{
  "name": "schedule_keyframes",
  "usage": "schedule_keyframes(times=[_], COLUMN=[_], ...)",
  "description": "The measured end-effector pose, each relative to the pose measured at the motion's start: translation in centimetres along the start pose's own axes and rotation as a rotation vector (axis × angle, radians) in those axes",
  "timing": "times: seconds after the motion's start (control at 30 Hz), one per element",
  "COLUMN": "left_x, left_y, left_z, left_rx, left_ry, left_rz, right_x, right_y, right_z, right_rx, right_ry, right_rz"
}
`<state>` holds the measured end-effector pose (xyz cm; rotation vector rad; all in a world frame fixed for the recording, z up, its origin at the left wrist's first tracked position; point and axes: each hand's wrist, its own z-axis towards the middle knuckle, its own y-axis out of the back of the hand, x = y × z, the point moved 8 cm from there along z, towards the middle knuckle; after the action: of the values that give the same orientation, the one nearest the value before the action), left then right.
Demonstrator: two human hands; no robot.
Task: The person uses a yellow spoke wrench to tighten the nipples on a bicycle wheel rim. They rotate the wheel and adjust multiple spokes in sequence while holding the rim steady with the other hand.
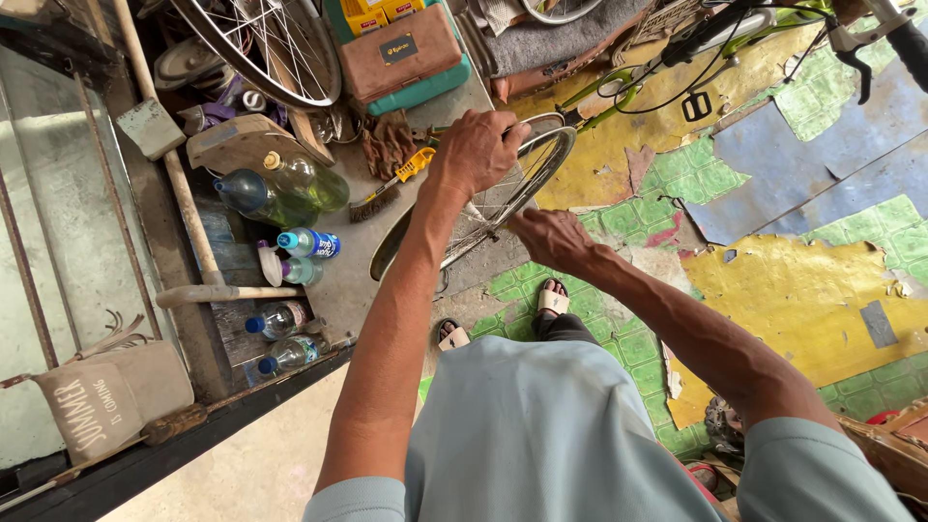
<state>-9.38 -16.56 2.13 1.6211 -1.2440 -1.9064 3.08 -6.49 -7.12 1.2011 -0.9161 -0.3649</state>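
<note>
A bare metal bicycle wheel rim (541,169) with thin spokes stands upright in front of me, its lower edge near the floor. My left hand (476,150) is closed over the top of the rim. My right hand (543,237) reaches in from the right, fingers on the spokes near the middle of the wheel; whether it holds a small tool is hidden. My sandalled feet (553,298) stand just below the wheel on worn green and yellow flooring.
Several plastic bottles (290,193) lie at the left beside a wooden pole (174,164). A yellow-handled wire brush (387,188), a brown case (401,53), another spoked wheel (266,43) and a green bicycle frame (677,58) crowd the far side.
</note>
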Motion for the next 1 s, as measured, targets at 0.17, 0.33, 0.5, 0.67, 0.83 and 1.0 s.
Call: schedule_keyframes(times=[0.17,0.33,0.5,0.67,0.83,1.0], left_x=[0.6,0.3,-0.1,0.4,0.0,0.0], left_y=[0.0,-0.1,1.6,1.9,1.8,0.6], left_z=[-0.3,-0.2,-0.3,0.1,0.8,1.3], left_rx=[0.036,0.067,-0.070,-0.057,-0.147,-0.097], left_ry=[0.013,-0.014,-0.041,-0.003,-0.024,0.029], left_rz=[-0.045,-0.054,-0.058,-0.072,-0.042,-0.029], right_x=[0.7,0.2,0.7,1.1,2.3,1.7], right_y=[1.0,-0.2,-2.1,-6.5,-8.1,-8.1], right_z=[-0.4,-0.6,-2.5,-3.9,-3.7,-3.1], right_rx=[-0.146,-0.147,-0.251,-0.146,-0.145,-0.095], right_ry=[0.081,-0.054,-0.156,-0.548,-0.756,-0.736], right_rz=[0.017,0.129,0.255,0.779,1.227,1.349])
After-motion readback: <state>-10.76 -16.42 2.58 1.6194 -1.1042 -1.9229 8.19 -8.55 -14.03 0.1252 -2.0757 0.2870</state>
